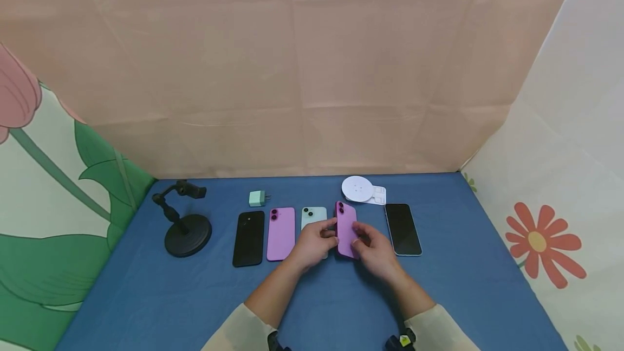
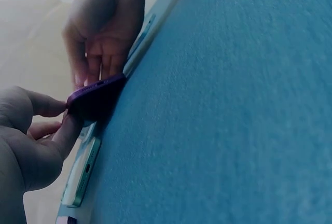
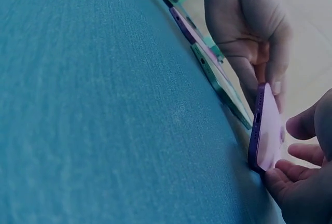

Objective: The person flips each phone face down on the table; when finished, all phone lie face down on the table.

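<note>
A purple smartphone (image 1: 346,232) is held tilted between both hands, its camera back facing up and its left edge raised. My left hand (image 1: 313,244) pinches that raised edge between thumb and fingers. At the lower right edge, my right hand (image 3: 311,182) has its fingertips on the phone, with the thumb held over the back. The purple phone's dark underside (image 2: 101,105) shows in the left wrist view. A light mint phone (image 1: 312,215) lies flat, partly hidden by the left hand. On the right side lies another phone (image 1: 403,229), its black screen up.
Left of the hands lie a second pink-purple phone (image 1: 281,234) and a black phone (image 1: 248,238). Behind them is a mint charger plug (image 1: 257,198). A black jointed stand (image 1: 188,235) is farther left. A white round charging pad (image 1: 357,188) sits at the back right.
</note>
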The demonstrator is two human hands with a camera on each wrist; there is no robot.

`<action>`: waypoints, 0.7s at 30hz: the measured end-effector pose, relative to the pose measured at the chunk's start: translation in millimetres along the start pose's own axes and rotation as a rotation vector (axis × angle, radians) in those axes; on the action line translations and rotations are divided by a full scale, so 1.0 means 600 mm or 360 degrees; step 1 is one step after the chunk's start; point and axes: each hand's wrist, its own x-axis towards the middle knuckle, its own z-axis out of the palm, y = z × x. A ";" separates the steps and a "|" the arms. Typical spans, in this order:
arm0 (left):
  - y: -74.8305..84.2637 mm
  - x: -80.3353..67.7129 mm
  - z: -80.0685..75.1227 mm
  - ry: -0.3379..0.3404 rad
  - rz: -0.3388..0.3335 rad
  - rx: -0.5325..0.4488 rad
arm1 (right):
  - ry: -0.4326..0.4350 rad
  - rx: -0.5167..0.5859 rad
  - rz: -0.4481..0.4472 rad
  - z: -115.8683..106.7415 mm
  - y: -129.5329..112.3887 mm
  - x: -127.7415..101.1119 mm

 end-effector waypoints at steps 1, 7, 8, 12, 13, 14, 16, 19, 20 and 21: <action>-0.002 0.000 -0.001 -0.0002 0.0000 0.0005 | -0.0002 0.0002 0.0003 0.000 0.000 0.000; -0.013 0.001 -0.007 -0.0001 -0.0036 0.0038 | 0.0010 -0.0001 -0.0015 0.003 0.002 0.002; -0.014 0.001 -0.007 -0.0001 -0.0044 0.0041 | 0.0014 -0.0007 -0.0015 0.003 0.002 0.002; -0.018 0.000 -0.008 -0.0012 -0.0050 0.0046 | 0.0032 -0.0027 -0.0019 0.003 0.003 0.003; -0.019 0.000 -0.008 -0.0015 -0.0049 0.0044 | 0.0032 -0.0030 -0.0014 0.003 0.003 0.003; -0.019 -0.001 -0.008 -0.0015 -0.0053 0.0048 | 0.0032 -0.0034 -0.0011 0.002 0.003 0.003; -0.021 0.000 -0.007 -0.0018 -0.0047 0.0044 | 0.0035 -0.0041 -0.0028 0.001 0.003 0.004; -0.021 0.001 -0.004 -0.0025 -0.0044 0.0041 | 0.0038 -0.0040 -0.0021 -0.001 0.005 0.006; -0.021 0.001 -0.003 -0.0028 -0.0045 0.0046 | 0.0042 -0.0041 -0.0028 -0.002 0.005 0.006; -0.020 0.001 -0.001 -0.0033 -0.0050 0.0048 | 0.0044 -0.0043 -0.0035 -0.003 0.006 0.007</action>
